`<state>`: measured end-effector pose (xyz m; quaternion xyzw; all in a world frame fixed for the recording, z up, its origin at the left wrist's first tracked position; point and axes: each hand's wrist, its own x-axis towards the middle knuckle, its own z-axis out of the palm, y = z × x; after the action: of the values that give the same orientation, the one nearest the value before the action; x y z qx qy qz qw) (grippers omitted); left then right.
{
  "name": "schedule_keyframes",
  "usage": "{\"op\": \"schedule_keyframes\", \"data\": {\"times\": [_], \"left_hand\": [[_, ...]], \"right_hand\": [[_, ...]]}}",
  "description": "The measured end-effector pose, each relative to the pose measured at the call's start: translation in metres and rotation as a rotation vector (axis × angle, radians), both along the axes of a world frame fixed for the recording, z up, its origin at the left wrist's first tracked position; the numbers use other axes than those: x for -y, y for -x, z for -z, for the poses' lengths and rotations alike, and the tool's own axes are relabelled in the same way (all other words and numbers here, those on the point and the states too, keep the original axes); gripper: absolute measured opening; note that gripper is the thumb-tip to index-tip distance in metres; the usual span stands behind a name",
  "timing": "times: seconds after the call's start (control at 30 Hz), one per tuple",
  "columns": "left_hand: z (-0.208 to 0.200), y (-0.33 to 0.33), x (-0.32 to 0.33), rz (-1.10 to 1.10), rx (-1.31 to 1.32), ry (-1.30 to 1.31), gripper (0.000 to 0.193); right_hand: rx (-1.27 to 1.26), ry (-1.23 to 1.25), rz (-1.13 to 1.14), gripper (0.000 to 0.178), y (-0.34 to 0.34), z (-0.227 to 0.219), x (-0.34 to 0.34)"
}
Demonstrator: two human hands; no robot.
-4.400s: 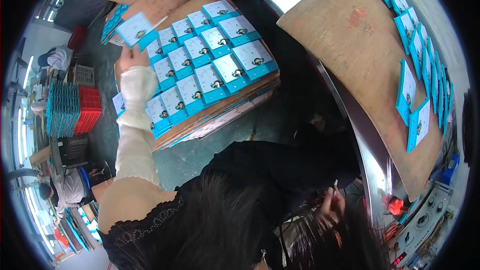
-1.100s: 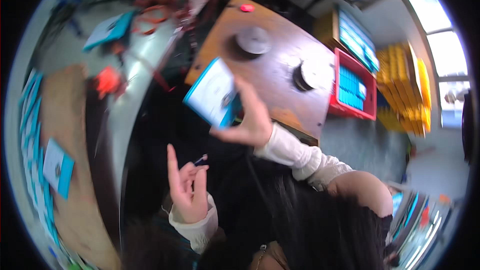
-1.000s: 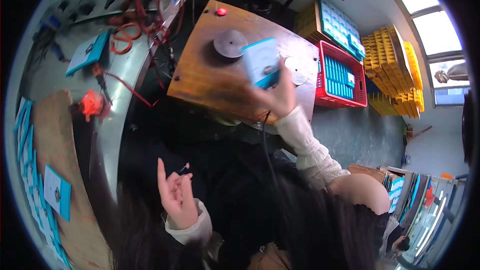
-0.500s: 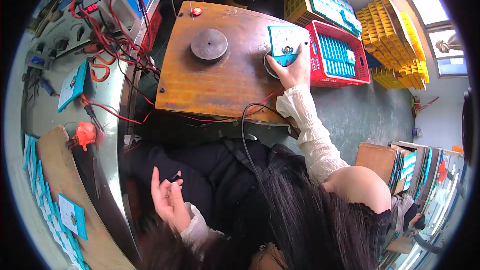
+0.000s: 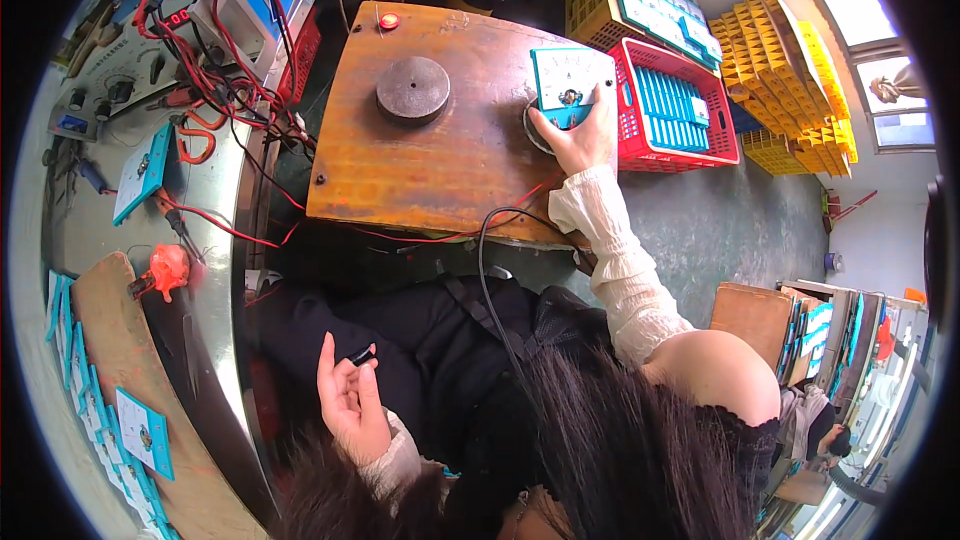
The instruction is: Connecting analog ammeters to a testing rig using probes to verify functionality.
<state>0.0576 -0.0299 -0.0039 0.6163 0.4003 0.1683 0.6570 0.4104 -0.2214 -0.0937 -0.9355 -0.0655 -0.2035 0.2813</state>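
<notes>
With my right hand (image 5: 585, 140) I grip a panel meter (image 5: 572, 78) with a white dial face and teal edging, thumb on one side and fingers on the other. It sits over a round dark disc (image 5: 537, 128) at the right of the wooden table; most of that disc is hidden, and whether the meter touches it is unclear. My left hand (image 5: 355, 410) is above my lap, palm partly up. Between its curled fingers is a small black piece (image 5: 362, 354), too small to name. Another round metal disc (image 5: 413, 88) lies on the table, left of the meter.
A red button (image 5: 389, 22) is at the wooden table's (image 5: 450, 180) far left corner. Beside the table stands a red crate (image 5: 680, 158) of teal-edged meters. Red and black leads (image 5: 215, 90) tangle on the left bench near another meter (image 5: 143, 175). Yellow trays (image 5: 780, 70) are stacked far right.
My left hand has shifted slightly right with the small black piece. My right hand keeps its grip on the panel meter at the same spot. The whole view has moved a little.
</notes>
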Motion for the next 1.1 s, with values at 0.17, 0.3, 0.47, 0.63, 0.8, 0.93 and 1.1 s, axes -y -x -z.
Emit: {"op": "schedule_keyframes", "data": {"times": [0.17, 0.3, 0.47, 0.63, 0.8, 0.93, 1.1], "left_hand": [[-0.001, 0.001, 0.003, 0.017, -0.040, 0.005, 0.051], [0.006, 0.006, 0.001, 0.032, -0.007, -0.014, 0.051], [0.002, 0.009, 0.000, -0.072, -0.061, -0.067, 0.044], [-0.030, -0.026, -0.010, -0.064, -0.058, -0.831, 0.037], [-0.041, -0.009, -0.014, -0.213, -0.259, -1.120, 0.036], [-0.026, 0.007, -0.014, -0.269, -0.310, -1.132, 0.029], [-0.022, 0.015, -0.014, -0.330, -0.326, -1.113, 0.030]], "right_hand": [[0.090, -0.024, -0.064, 0.108, 0.007, -0.018, 0.002], [-0.034, 0.213, 0.011, 0.107, 0.003, -0.025, -0.004], [-0.199, -0.411, -0.412, 0.083, 0.036, -0.048, -0.056], [-1.671, -1.807, -0.929, 0.104, 0.121, -0.084, -0.134], [-2.122, -1.619, -1.046, 0.116, 0.208, -0.090, -0.185], [-2.267, -1.517, -0.951, 0.118, 0.231, -0.088, -0.196], [-2.402, -1.667, -1.049, 0.114, 0.243, -0.067, -0.193]]}}
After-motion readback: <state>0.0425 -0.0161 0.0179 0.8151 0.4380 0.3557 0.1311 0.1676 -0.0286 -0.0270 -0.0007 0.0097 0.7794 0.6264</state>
